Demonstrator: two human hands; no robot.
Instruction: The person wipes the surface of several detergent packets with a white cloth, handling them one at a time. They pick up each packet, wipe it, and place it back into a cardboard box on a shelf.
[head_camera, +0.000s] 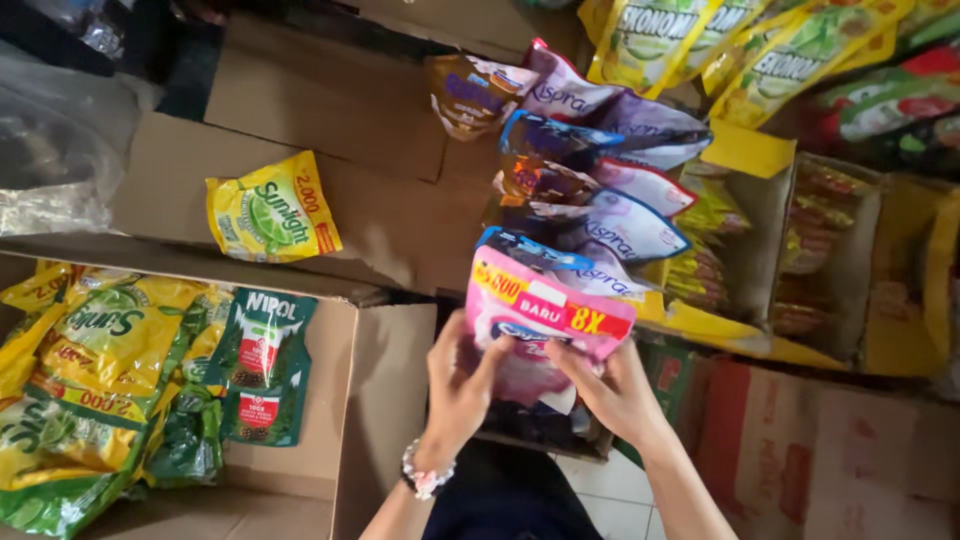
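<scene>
in the head view the left hand (460, 385) and right hand (608, 385) both close their fingers on a pink sachet (545, 320), the near end of a sachet strip (590, 190) running far, right of an open cardboard box (345, 400) of yellow and green pouches (110, 370).

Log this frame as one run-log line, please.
left hand: grips pink sachet | right hand: grips same sachet | behind: purple sachet strip | left: open box of yellow and green pouches
</scene>
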